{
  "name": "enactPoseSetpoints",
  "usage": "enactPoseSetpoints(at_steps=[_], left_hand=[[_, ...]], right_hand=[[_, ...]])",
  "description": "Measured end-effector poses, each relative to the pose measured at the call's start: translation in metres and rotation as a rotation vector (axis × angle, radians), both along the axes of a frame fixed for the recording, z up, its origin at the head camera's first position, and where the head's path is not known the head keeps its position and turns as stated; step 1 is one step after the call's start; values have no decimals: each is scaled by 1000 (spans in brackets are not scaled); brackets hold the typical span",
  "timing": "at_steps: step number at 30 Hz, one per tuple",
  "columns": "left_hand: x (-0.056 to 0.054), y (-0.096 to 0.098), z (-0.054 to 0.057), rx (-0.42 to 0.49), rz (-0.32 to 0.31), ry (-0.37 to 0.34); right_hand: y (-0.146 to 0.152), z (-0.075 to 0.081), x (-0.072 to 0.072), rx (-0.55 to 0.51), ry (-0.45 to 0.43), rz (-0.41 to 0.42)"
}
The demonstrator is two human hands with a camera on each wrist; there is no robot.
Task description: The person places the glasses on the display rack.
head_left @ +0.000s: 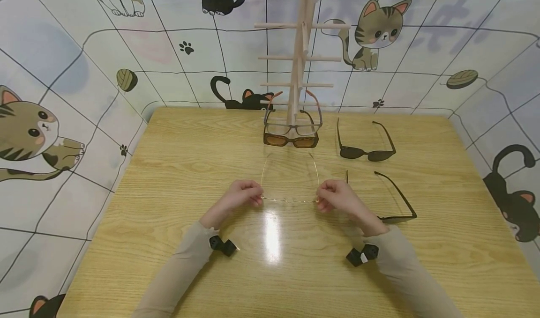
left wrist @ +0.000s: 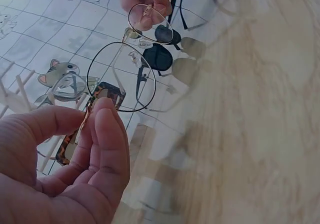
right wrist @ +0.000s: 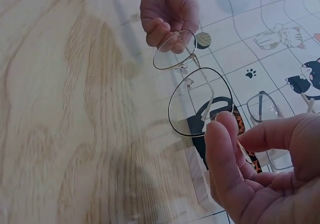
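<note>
A pair of thin wire-rimmed eyeglasses (head_left: 291, 200) is held in both hands above the middle of the table, its temples unfolded and pointing away from me. My left hand (head_left: 242, 194) pinches the frame at its left hinge corner between thumb and fingers. At the opposite corner, my right hand (head_left: 339, 196) pinches it the same way. Both wrist views show the round dark rims (left wrist: 154, 91) and clear lenses from the side. Beside the right hand lie dark glasses (head_left: 398, 218), partly hidden by that hand and wrist.
A wooden display rack (head_left: 301, 51) with several pegs stands at the back centre. Grey-framed glasses (head_left: 291, 127) sit at its foot, just above tortoiseshell sunglasses (head_left: 291, 142). Black sunglasses (head_left: 366, 154) lie to the right with temples open. A cat-patterned cloth backs the wooden table (head_left: 190, 144).
</note>
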State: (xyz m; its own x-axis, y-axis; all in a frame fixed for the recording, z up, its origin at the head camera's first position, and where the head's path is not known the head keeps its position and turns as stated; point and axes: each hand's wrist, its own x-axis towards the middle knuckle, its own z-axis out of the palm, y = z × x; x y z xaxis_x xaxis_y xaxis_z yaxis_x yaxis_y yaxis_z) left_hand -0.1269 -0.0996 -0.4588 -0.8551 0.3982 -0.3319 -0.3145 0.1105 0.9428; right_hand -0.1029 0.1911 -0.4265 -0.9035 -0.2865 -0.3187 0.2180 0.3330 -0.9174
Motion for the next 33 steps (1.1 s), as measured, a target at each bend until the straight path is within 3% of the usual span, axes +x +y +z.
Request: enactPoseSetpoints(at_steps=[13,26,33], left_hand=[[5,-5,17,141,34,-35],[15,-4,46,244,49,-15],[15,-2,62,252,64,-13]], right_hand=[[2,11,5,-110,-35,-25],[2,35,14,-188,12,-71],[3,49,18,-239,17,-88]])
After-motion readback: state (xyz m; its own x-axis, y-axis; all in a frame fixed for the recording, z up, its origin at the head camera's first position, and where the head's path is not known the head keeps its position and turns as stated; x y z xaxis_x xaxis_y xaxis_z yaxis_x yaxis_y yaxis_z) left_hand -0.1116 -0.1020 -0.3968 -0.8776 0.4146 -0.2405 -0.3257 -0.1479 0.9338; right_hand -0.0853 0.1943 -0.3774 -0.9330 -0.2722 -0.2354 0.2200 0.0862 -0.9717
